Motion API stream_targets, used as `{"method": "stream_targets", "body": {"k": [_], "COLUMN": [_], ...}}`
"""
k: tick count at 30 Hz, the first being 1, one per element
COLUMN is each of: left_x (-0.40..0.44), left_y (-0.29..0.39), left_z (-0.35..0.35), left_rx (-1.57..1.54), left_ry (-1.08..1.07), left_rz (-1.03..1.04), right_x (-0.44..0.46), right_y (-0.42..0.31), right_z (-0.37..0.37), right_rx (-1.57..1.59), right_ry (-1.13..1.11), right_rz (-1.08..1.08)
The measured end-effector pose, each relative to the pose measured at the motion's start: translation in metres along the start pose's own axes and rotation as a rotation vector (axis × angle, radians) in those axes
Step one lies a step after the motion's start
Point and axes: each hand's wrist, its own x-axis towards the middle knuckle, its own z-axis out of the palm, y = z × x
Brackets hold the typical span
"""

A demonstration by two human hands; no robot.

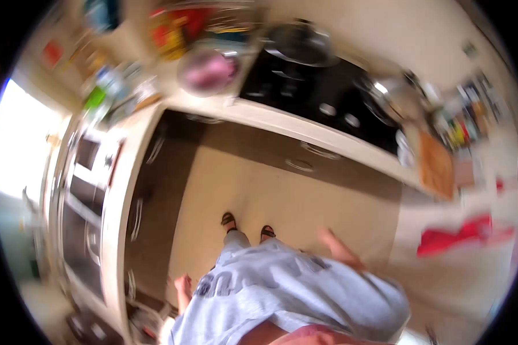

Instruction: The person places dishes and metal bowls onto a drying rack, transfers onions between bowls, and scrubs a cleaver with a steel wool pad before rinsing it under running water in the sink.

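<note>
My left hand [182,285] hangs low beside my grey shirt [293,287], near the dark cabinet fronts on the left. My right hand [329,237] is out on the other side, over the floor and away from the counter. Both are smeared by motion, so their fingers do not show clearly; I see no object in either. Ahead on the counter sits a round bowl with pink contents [208,70], blurred. Right of it is a black stovetop [305,92], bearing a lidded pan [298,43] and a shiny metal pot [394,95]. Neither hand touches these.
A wooden cutting board [436,167] overhangs the counter's right end. Bottles and packets [106,86] crowd the left corner, near a sink area [92,155]. Spice jars [463,126] stand at the right. A red cloth-like item [457,236] is at far right. Tan floor [253,178] lies between cabinets.
</note>
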Motion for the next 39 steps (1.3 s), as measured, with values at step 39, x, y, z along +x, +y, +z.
{"method": "stream_targets", "body": {"k": [39], "left_x": [0.186], "left_y": [0.331], "left_z": [-0.172], "left_rx": [-0.164], "left_ry": [0.096], "left_rz": [0.309], "right_x": [-0.052], "right_y": [-0.424], "right_z": [-0.095], "right_rx": [0.166], "right_ry": [0.471], "right_rz": [-0.584]}}
